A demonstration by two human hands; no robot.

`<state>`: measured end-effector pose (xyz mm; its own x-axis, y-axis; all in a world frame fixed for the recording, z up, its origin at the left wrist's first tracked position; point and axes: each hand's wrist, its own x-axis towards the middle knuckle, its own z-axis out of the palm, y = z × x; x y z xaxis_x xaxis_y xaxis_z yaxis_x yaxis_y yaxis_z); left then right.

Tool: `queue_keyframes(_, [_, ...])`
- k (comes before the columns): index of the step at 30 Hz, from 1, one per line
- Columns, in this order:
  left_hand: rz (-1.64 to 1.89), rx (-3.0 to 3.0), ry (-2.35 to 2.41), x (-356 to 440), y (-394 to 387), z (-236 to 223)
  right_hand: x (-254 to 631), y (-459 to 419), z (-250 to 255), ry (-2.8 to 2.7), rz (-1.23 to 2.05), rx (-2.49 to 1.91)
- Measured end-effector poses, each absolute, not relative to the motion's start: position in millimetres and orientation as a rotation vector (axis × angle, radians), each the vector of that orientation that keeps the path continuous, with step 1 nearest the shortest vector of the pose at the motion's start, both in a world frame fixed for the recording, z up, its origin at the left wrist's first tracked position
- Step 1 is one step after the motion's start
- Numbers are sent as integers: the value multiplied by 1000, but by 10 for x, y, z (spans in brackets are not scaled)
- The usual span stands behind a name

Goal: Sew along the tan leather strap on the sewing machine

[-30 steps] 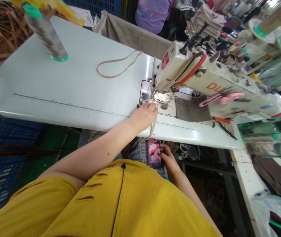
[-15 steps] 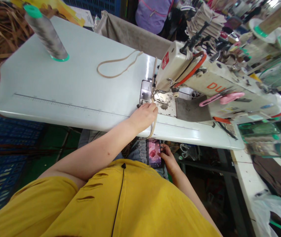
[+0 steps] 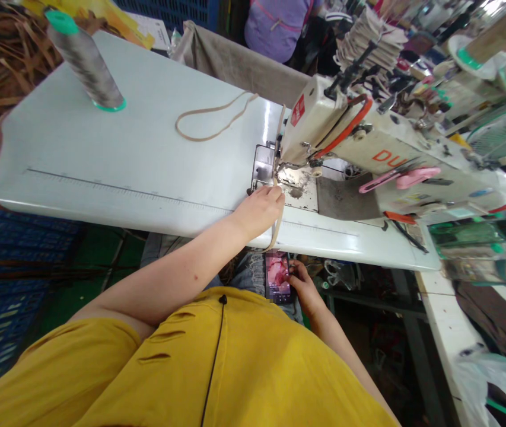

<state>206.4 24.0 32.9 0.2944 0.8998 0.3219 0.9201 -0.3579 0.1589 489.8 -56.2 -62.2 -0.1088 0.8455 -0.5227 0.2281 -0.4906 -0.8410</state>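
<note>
My left hand (image 3: 262, 206) rests at the needle plate of the sewing machine (image 3: 350, 142), its fingers closed on a narrow tan strap (image 3: 274, 234). One end of that strap hangs over the table's front edge, and the rest runs back under the machine head. Below the edge, my right hand (image 3: 302, 286) holds a smartphone (image 3: 278, 276) over my lap, the thumb at its lit screen. Pink shapes show on the screen, partly blurred out. On the table behind my left hand lies a loop of the same tan strap (image 3: 199, 139).
A grey thread cone (image 3: 86, 62) stands at the table's back left, near a heap of brown strips (image 3: 3, 53). Pink thread snips (image 3: 399, 178) lie against the machine arm. Blue crates (image 3: 8, 296) sit below left; a person in purple (image 3: 274, 29) is beyond the table.
The picture on the phone screen has changed, with the pink shape now larger. Both hands and the strap stay in place.
</note>
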Motion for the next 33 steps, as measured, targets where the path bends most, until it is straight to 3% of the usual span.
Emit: queue_keyframes(33, [-617,-2430,-1685,2092,270,276,4943,-555,-686,-1160,1562,-1687])
